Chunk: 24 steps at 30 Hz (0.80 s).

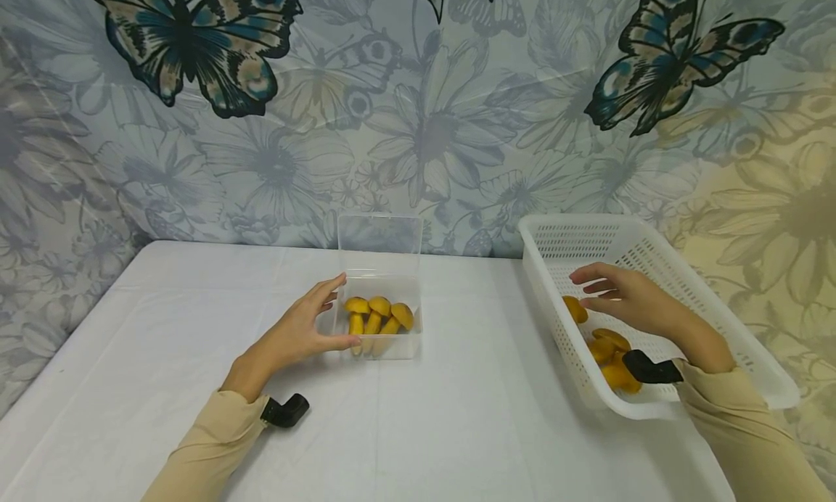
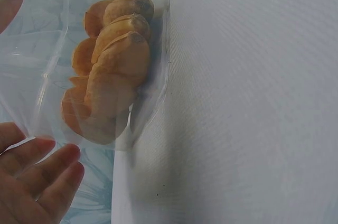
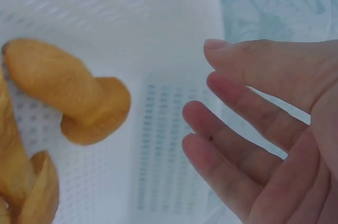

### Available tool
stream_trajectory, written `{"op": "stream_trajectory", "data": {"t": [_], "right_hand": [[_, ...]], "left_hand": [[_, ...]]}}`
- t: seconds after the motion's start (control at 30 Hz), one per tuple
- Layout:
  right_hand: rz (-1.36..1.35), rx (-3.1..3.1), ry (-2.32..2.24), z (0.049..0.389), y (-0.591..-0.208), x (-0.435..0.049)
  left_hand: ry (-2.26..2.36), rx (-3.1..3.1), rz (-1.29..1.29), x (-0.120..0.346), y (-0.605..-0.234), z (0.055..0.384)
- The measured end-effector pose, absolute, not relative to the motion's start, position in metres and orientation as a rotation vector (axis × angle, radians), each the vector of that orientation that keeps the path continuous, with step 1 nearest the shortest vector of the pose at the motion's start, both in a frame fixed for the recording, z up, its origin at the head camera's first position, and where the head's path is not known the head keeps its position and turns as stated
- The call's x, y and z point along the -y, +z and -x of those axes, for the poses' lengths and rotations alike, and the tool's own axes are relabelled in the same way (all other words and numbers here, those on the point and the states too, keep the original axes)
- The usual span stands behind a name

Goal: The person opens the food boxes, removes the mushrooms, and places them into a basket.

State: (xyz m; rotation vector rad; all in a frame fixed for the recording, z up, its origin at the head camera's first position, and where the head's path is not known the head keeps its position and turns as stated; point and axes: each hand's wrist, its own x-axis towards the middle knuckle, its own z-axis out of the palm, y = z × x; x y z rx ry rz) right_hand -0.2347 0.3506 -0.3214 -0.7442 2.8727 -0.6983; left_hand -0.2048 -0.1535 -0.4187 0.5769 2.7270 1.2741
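A: Head view first: the right hand (image 1: 627, 299) is hovering over the basket (image 1: 581, 242), fingers loosely bent, holding nothing. A mushroom (image 1: 575, 310) is lying just below its fingertips, and others are sitting back under its wrist.

B: And the left hand (image 1: 297, 333) is bracketing the box (image 1: 403, 348), thumb in front, fingers by the back corner, spread wide. Whether it's pressing, I can't tell. Three mushrooms (image 1: 379, 306) are lying inside, just beyond that thumb; the lid (image 1: 380, 242) is standing up behind.

A: How would you be playing this?

B: I'd be lowering the fingers straight down, pinching one cap lightly and clearing the basket's rim, with the left hand steadying the box.

A: Left wrist now: through the clear wall it's showing the greyish stem tips, which the head view is blurring.

B: Right wrist: it's exposing a gap the head view is hiding! Thumb and fingers are standing apart, nothing between them, and a mushroom is lying well clear of the fingertips, cap towards them, stem pointing away. So the reach, I'd judge, is needing more travel before any pinch.
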Motion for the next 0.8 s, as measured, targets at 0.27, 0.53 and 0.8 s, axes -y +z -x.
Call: {"op": "stream_trajectory", "data": {"t": [0.27,0.53,0.8], "right_hand": [[0.816,-2.934,-0.691,0.228,-0.312,-0.329],[0.838,-2.913,-0.732,0.222,-0.300,-0.299],[0.887,-2.895,-0.779,0.221,-0.292,-0.274]], "left_hand": [[1.276,-2.734,-0.586,0.153,-0.417,0.204],[1.291,-2.730,-0.580,0.153,-0.418,0.204],[1.293,-2.730,-0.584,0.153,-0.418,0.203]]}}
